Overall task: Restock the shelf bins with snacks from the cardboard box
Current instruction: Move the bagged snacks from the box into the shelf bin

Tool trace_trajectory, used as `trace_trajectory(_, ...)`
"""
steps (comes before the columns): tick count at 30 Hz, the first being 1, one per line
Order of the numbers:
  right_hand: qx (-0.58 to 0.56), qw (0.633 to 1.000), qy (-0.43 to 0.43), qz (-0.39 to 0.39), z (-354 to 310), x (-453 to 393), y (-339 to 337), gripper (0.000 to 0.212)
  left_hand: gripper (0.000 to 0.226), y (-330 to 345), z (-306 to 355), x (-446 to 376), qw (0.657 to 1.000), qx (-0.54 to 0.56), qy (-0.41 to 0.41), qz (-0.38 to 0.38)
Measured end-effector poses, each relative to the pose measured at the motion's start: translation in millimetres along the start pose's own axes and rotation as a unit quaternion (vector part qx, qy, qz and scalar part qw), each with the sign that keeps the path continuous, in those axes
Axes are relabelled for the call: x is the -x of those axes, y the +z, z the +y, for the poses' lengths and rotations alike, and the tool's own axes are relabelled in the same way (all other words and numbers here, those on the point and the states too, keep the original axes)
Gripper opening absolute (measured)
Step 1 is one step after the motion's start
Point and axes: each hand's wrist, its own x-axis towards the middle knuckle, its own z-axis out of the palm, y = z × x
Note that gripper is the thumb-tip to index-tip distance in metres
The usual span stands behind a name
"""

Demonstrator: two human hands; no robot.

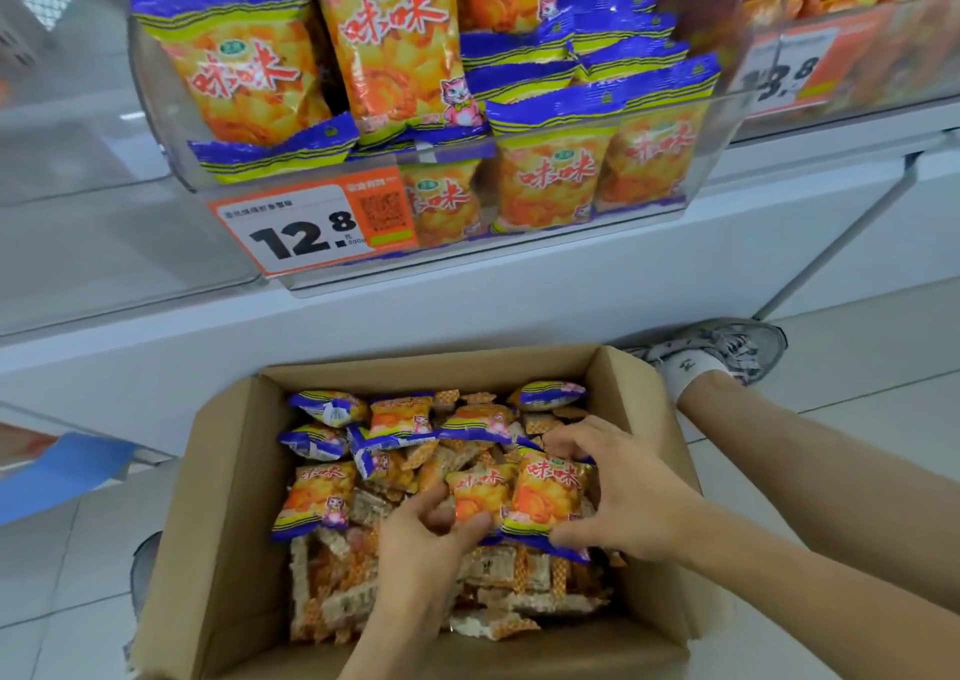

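An open cardboard box [223,513] stands on the floor below the shelf, filled with orange-and-purple snack packs and small wrapped bars. My right hand [618,492] grips an orange snack pack [545,492] from its right side, fingers over its top and thumb under its lower edge. My left hand [421,549] pinches a smaller orange pack [475,490] beside it. Above, a clear shelf bin [696,170] holds several of the same snack packs [395,50], piled past its rim.
A price tag reading 12.8 [306,227] hangs on the bin's front. Another clear bin with a tag [789,71] sits at the upper right. My shoe [727,347] rests on the tiled floor right of the box. A blue object [62,466] lies at the left.
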Motion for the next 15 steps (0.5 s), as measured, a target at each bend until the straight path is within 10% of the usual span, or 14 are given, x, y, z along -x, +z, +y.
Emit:
trace_trajectory(10,-0.220,0.975,-0.004,-0.032,-9.2,28.6,-32.2,0.074,0.055,-3.5,28.1,21.8,0.942,0.244,-0.068,-0.221)
trace_trajectory(15,-0.308,0.951,-0.019,-0.010,-6.1,25.7,-22.7,0.074,0.054,2.4,41.6,24.0,0.966,0.189,0.020,-0.173)
